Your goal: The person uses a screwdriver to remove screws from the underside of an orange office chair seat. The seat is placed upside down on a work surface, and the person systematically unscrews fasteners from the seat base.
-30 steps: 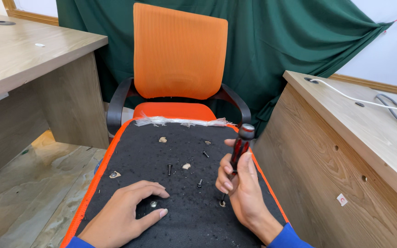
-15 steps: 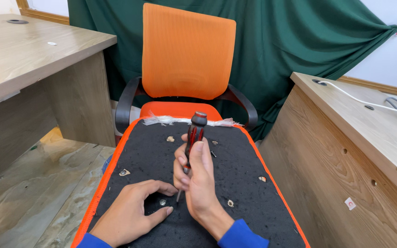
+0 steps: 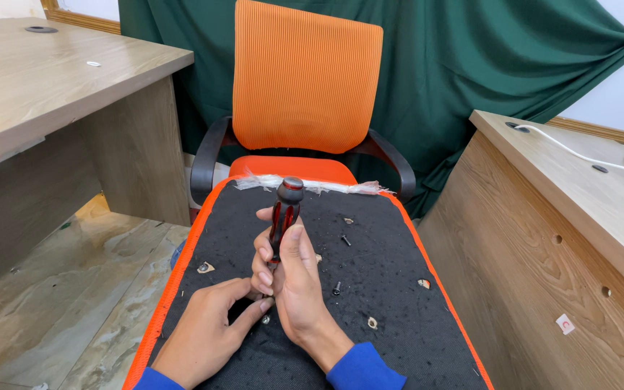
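My right hand (image 3: 292,278) is wrapped in a fist around a red-and-black ribbed plastic screwdriver (image 3: 282,217), standing nearly upright at the lower centre of the frame, its rounded grey cap topmost. The metal shaft runs down behind my fingers to a small silver screw (image 3: 265,318) seated in the black, coarse felt underside of a seat panel with an orange fabric edge (image 3: 370,267). My left hand (image 3: 207,328) lies flat on the felt at lower left, thumb and forefinger curled close around the screw; whether they pinch it or only frame it I cannot quite tell.

Two loose black screws (image 3: 345,240) lie on the felt right of centre, and pale torn patches (image 3: 205,267) dot it. Beyond the panel, at upper centre, stands an orange ribbed mesh office chair with curved black armrests (image 3: 306,79), a dark green draped cloth (image 3: 471,65) behind it. Light woodgrain laminate desks (image 3: 45,94) fill both sides.
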